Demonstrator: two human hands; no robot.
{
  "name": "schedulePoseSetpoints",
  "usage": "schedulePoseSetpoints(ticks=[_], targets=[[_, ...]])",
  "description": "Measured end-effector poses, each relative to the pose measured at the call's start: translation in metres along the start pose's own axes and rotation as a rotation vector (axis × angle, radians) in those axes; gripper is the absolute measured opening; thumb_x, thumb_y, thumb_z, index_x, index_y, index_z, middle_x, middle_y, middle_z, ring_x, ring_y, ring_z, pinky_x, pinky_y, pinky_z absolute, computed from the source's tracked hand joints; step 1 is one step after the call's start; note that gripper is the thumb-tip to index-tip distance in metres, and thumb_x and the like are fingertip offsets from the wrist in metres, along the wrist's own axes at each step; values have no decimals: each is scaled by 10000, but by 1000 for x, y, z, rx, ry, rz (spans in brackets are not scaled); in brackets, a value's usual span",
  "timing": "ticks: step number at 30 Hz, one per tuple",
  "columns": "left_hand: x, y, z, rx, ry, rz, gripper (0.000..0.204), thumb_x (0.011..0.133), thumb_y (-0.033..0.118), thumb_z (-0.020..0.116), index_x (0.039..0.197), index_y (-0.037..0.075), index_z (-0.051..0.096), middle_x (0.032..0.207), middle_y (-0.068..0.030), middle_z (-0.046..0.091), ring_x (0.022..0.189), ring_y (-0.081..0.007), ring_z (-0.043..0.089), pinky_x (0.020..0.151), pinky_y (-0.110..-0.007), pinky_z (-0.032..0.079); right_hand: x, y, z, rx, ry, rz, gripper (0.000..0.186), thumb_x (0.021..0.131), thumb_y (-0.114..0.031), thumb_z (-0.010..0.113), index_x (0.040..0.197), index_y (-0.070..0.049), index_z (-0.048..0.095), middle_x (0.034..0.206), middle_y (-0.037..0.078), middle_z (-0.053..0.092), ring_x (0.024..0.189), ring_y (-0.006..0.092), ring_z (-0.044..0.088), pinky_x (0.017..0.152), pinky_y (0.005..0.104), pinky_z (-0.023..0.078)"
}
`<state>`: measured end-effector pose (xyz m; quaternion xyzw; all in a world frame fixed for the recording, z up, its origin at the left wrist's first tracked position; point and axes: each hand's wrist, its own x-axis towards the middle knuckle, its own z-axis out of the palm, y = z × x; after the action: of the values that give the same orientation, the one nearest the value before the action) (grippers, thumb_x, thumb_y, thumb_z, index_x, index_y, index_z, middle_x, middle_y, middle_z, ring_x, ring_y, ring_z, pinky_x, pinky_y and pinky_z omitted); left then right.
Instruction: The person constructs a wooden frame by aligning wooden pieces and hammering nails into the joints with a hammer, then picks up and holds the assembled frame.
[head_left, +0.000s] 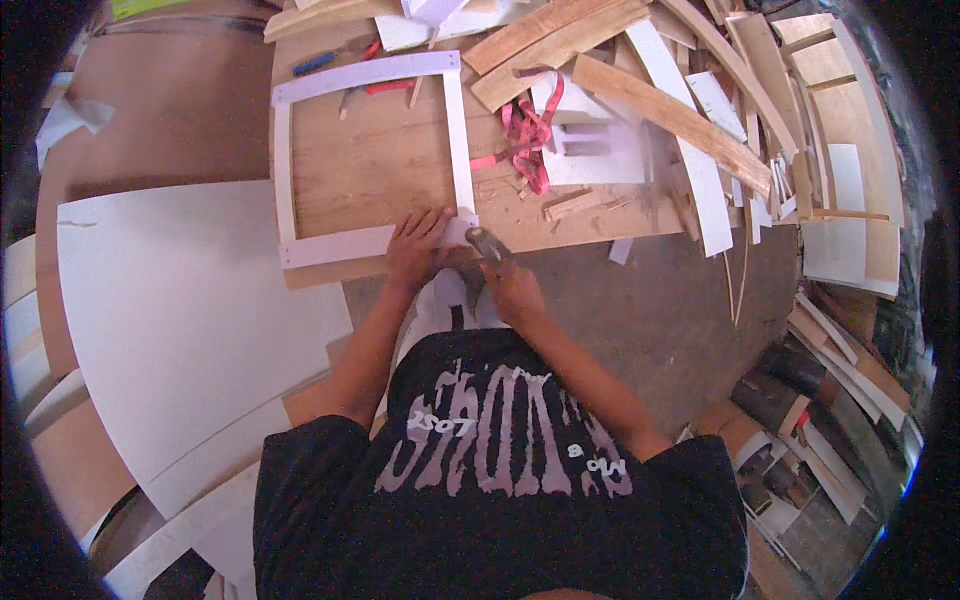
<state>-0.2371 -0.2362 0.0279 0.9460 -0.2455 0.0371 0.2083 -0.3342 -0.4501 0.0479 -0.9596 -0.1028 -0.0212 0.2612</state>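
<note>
A white rectangular wooden frame [340,246] lies on a plywood worktop [360,150], its near rail along the front edge. My left hand [415,247] presses on that rail close to the right corner, fingers laid over it and holding it. In my right hand [516,291] is a hammer [485,242], gripped by its handle. The hammer's head is at the frame's near right corner; I cannot tell if it touches. Small dark dots, like nail heads, show at the other corners.
Beyond the frame lie pliers with red handles [388,88] and a blue-handled tool [313,64]. A pink measuring tape [530,140] is crumpled to its right. Wood strips [670,120] pile up at the back right. A large white panel [200,330] lies left.
</note>
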Motion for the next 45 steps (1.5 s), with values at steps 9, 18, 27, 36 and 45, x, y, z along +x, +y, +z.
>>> schedulePoseSetpoints(ticks=[9, 18, 27, 36, 45], targets=[[-5, -4, 2, 33, -68, 17, 713, 891, 522, 639, 1478, 150, 482, 1474, -79, 527, 1381, -278, 456, 1165, -438, 319, 16, -24, -29, 153, -136, 192, 449, 1015, -364, 537, 1184, 52, 548, 838, 325, 662, 822, 510, 654, 664, 585, 508], [-3, 1, -6, 1, -74, 5, 822, 819, 572, 691, 1490, 154, 465, 1492, -73, 508, 1390, -267, 450, 1186, -439, 303, 17, -18, -18, 97, -217, 241, 434, 1018, -347, 529, 1190, 49, 571, 801, 315, 660, 759, 527, 645, 664, 581, 524], [-6, 2, -6, -18, -82, -18, 864, 770, 470, 776, 1506, 165, 440, 1499, -56, 502, 1395, -258, 445, 1187, -436, 305, 19, -26, -25, 51, -254, 283, 421, 1007, -327, 549, 1177, 57, 577, 743, 279, 649, 713, 526, 639, 647, 586, 525], [-2, -4, -3, -13, -72, 26, 885, 769, 464, 768, 1518, 154, 415, 1527, -62, 471, 1416, -258, 420, 1191, -437, 300, 20, -19, -27, 20, -158, 74, 371, 1033, -362, 485, 1186, -33, 565, 812, 317, 647, 771, 518, 646, 688, 601, 516], [2, 0, -18, -66, -133, -16, 825, 814, 462, 745, 1492, 103, 442, 1542, -95, 445, 1429, -281, 400, 1207, -436, 265, 34, -46, -50, 206, -267, 401, 411, 1001, -397, 541, 1155, -17, 574, 869, 301, 670, 856, 517, 644, 727, 597, 496]])
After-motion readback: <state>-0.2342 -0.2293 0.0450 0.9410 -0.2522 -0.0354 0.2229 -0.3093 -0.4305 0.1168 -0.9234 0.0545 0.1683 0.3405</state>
